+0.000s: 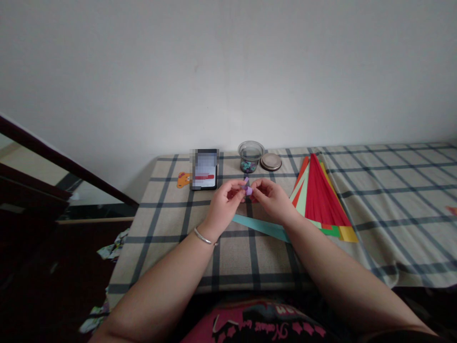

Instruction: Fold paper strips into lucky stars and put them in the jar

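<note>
Between my fingertips, above the checked tablecloth, is a small folded purple paper strip (248,191). My left hand (228,199) pinches it from the left, a silver bangle round that wrist. From the right, the thumb and fingers of my right hand (272,196) close on the same strip. A light blue paper strip (260,226) lies flat on the cloth below my hands and runs under my right forearm. Just beyond the hands stands a clear plastic cup (251,153) with small blue and purple pieces at its bottom.
A round lid (271,161) lies right of the cup. A tablet or phone (206,170) rests at the left on an orange bear-shaped piece (183,179). Fanned paper strips (321,200) in red, green, orange and yellow lie at the right. The wall borders the table's (171,224) far edge.
</note>
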Motion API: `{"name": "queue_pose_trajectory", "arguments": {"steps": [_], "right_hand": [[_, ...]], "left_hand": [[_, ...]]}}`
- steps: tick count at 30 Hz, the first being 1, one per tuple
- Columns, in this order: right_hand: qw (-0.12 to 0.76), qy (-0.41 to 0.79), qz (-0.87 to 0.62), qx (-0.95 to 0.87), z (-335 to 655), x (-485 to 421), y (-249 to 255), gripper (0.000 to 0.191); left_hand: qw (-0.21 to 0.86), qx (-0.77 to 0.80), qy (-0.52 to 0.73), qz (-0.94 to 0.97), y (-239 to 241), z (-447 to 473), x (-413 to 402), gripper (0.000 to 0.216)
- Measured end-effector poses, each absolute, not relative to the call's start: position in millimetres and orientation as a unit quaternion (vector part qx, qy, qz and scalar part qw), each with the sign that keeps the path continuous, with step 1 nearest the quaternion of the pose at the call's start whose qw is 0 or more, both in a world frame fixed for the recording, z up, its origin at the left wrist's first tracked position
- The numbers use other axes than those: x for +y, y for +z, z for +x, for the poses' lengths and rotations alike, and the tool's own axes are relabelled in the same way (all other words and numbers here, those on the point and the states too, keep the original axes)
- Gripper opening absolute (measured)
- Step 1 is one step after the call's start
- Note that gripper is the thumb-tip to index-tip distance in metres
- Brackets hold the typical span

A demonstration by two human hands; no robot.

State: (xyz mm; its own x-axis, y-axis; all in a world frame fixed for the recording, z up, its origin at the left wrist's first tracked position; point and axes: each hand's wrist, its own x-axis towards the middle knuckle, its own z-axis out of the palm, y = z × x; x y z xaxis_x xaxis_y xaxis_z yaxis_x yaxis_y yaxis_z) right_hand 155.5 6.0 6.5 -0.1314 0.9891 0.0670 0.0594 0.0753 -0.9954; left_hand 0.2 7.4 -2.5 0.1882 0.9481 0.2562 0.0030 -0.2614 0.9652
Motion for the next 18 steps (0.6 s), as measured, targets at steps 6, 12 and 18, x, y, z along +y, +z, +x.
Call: {"name": "queue_pose_trajectory", "arguments": {"steps": [6, 12, 18], "right_hand": [[0.479, 0.521, -0.469, -0.528, 154.8, 5.8, 8.8, 0.03], [0.489, 0.548, -0.454, -0.504, 154.6, 5.3, 11.8, 0.038], [0.494, 0.564, -0.444, -0.491, 155.2, 5.3, 13.8, 0.033]], "left_hand": [[0.501, 0.397, 0.525, 0.562, 3.6, 1.4, 6.4, 0.021], [0.506, 0.392, 0.554, 0.532, 2.0, 1.6, 6.2, 0.016], [0.489, 0.394, 0.55, 0.55, -2.2, -0.2, 5.2, 0.015]]}}
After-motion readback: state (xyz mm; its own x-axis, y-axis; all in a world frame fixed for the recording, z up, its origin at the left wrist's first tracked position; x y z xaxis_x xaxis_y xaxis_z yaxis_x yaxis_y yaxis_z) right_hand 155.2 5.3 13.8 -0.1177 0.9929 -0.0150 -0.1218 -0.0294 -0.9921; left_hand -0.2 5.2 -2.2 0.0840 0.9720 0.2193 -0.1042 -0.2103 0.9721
